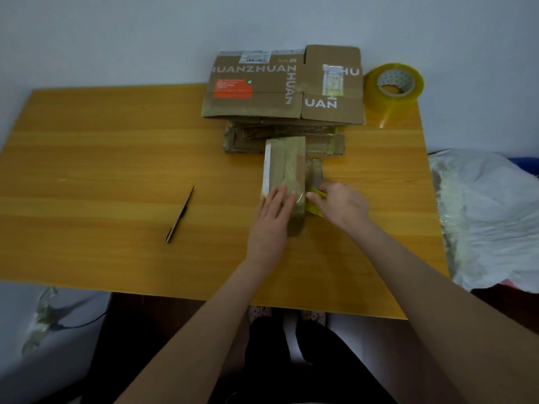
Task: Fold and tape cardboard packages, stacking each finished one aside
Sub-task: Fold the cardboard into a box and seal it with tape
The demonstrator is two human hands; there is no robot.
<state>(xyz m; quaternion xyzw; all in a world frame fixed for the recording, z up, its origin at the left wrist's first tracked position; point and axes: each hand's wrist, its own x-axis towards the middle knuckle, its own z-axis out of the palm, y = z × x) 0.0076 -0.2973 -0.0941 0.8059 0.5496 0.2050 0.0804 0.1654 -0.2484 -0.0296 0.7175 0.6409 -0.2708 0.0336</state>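
Two hands secure a probably light, stiff folded package (284, 173): left hand (272, 212) pressing flat on top, right hand (339, 204) pinching the tape strip (314, 206) at its right edge.

Dim, soft light — hands blurred, edges warped.

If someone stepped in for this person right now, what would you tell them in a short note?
Left hand flat, pressing the folded package mid-table. Right hand pinches a tape strip at the package's right edge. Tape roll at far right corner, knife lying left, cardboard pile behind.
Done: folded, partly taped.
Left: smooth this strip down, then stack the package aside.
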